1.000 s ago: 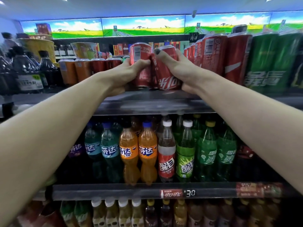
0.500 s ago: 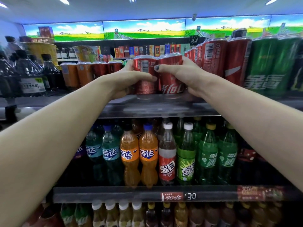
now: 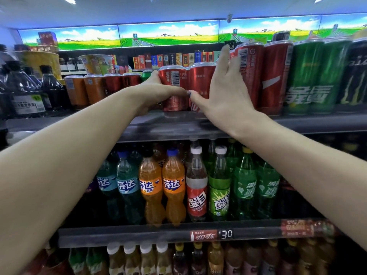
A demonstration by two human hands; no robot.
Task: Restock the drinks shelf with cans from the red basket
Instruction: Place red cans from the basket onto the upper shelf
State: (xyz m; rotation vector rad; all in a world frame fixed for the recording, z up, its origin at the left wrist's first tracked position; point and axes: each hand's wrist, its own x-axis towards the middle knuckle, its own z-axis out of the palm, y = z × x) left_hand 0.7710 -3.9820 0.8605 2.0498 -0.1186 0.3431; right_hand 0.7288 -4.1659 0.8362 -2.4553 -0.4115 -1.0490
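Two red cans (image 3: pixel 187 86) stand upright on the top shelf (image 3: pixel 297 124), near 12 o'clock. Left hand (image 3: pixel 151 92) grips the left one; right hand (image 3: pixel 222 90) spread wide, hiding its can's label.

Convenience shop drinks aisle, tiered shelves (image 3: pixel 198 132) of soda cans (image 3: pixel 276 76) and bottles (image 3: pixel 174 183), shelf-edge price tag (image 3: pixel 225 234) reading 30, lit landscape banner (image 3: pixel 168 35), boxed goods (image 3: pixel 170 59) behind

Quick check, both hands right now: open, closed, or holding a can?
Left hand: grips the left red cola can, fingers wrapped round it on the top shelf.
Right hand: open, fingers spread, palm against the right red cola can.
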